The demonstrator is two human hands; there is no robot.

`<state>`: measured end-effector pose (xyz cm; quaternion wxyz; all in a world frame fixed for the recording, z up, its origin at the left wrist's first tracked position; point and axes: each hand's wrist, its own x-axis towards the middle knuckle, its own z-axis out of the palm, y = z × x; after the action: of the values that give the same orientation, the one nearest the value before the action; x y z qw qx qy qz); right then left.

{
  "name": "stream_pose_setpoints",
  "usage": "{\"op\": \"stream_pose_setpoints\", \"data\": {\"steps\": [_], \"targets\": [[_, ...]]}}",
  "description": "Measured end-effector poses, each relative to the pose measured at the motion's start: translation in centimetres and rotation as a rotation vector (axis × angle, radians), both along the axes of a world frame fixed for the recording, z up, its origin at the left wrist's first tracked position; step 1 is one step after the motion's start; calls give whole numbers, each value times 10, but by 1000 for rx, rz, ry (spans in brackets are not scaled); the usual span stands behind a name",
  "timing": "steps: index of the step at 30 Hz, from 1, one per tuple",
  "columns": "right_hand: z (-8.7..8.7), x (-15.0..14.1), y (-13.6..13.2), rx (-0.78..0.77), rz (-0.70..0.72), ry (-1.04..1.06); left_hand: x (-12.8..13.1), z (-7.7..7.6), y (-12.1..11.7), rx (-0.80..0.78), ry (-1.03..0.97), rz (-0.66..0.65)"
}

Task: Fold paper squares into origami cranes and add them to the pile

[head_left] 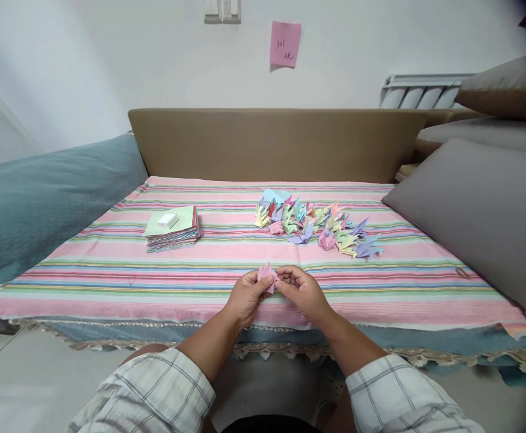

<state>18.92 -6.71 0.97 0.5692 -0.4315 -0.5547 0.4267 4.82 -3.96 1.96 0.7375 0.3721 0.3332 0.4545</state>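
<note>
A small pink folded-paper piece (267, 273), its pointed tips upward, is held just above the front part of the striped cloth. My left hand (246, 294) pinches it, thumb across its front face. The thumb and fingertips of my right hand (303, 291) are closed at its right edge, and the other fingers curl loosely. Beyond my hands lies a cluster of folded paper cranes (306, 231) in several pastel colours. To the left stands a stack of square paper sheets (173, 234) with a small white block (168, 221) on top.
The striped cloth (109, 264) covers a sofa seat with a brown backrest (272, 144). Grey cushions (479, 210) are piled at right, and a blue-covered armrest (55, 198) is at left. A pink sticky note (285, 44) hangs on the wall. A small brown loop (462, 273) lies near the cushion.
</note>
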Motion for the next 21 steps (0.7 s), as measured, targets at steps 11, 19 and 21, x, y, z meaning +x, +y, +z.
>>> {"op": "stream_pose_setpoints", "data": {"steps": [11, 19, 21], "targets": [[6, 1, 1, -20, -53, -61, 0, -4, 0, 174, 208, 23], [2, -4, 0, -184, 51, 110, 3, 0, -1, 24, 34, 48], [-1, -6, 1, -241, 116, 97, 3, 2, -1, -21, -13, 57]]}}
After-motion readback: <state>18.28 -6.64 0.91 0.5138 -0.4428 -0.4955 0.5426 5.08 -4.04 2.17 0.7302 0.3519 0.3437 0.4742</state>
